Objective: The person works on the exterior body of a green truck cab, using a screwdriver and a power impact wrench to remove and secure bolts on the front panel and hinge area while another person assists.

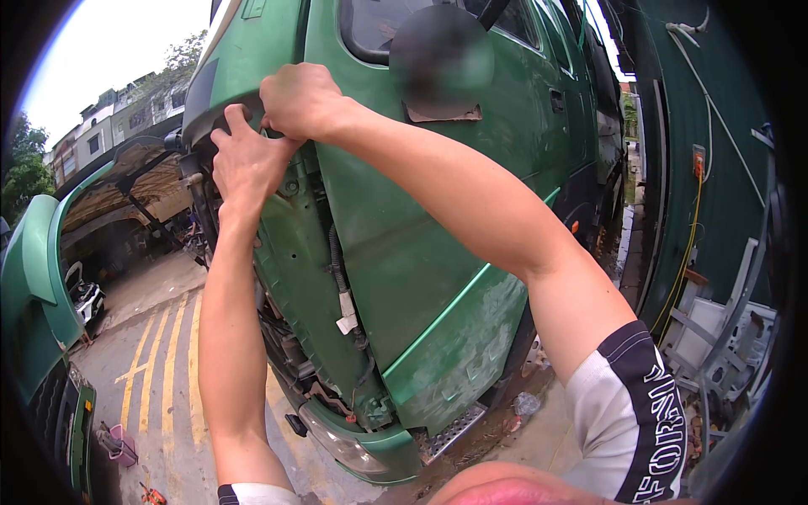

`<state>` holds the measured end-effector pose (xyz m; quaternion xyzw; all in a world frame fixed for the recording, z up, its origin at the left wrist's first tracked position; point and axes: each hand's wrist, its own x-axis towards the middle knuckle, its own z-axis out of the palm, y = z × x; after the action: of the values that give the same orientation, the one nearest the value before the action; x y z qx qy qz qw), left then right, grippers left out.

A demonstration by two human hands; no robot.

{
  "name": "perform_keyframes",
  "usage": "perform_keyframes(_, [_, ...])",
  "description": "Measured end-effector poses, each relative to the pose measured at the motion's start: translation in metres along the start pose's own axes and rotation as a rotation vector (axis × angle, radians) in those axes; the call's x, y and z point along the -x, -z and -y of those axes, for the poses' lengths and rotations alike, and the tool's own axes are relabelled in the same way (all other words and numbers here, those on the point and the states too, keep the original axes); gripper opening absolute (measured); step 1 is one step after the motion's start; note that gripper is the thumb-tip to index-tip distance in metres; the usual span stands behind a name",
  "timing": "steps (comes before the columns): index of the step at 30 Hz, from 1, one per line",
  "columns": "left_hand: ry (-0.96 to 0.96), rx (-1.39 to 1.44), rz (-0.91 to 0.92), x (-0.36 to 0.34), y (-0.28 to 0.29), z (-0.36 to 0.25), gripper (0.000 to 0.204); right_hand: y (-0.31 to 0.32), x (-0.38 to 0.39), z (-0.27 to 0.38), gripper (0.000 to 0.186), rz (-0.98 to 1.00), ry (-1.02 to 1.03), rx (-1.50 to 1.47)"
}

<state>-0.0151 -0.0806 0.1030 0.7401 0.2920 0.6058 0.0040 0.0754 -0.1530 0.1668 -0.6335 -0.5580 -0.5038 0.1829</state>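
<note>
A green truck cab (362,244) stands in front of me, its front corner uncovered, with bare metal, brackets and wiring showing. Both my hands are raised to the lower edge of the green front panel (257,55), close together near the door's front edge. My left hand (248,160) has its fingers bent up against that edge. Just above and to the right, my right hand (301,99) is closed, knuckles up, its fingertips hidden. Whatever either hand grips is too small or covered. Below them hangs a black corrugated wire sleeve (335,252) with a white connector (346,313).
The green door (438,227) has a scuffed lower part above a metal step (454,433). At the left stands another green vehicle part (34,278), with a pink bucket (122,446) on the ground. Metal frames (724,337) and a yellow cord (692,227) are by the right wall.
</note>
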Motion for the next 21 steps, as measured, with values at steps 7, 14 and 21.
perform_keyframes(7, [-0.012,-0.059,0.018,-0.008,0.002,0.005,0.086,-0.015,0.002,0.004,0.018,-0.024,0.066,0.036])
perform_keyframes(14, [0.005,-0.069,0.046,0.007,0.012,0.000,0.100,0.023,0.001,0.022,0.026,0.221,-0.028,0.063])
perform_keyframes(21, [-0.005,-0.044,0.020,0.007,0.006,0.003,0.092,0.017,0.001,0.026,0.021,0.172,0.090,0.173])
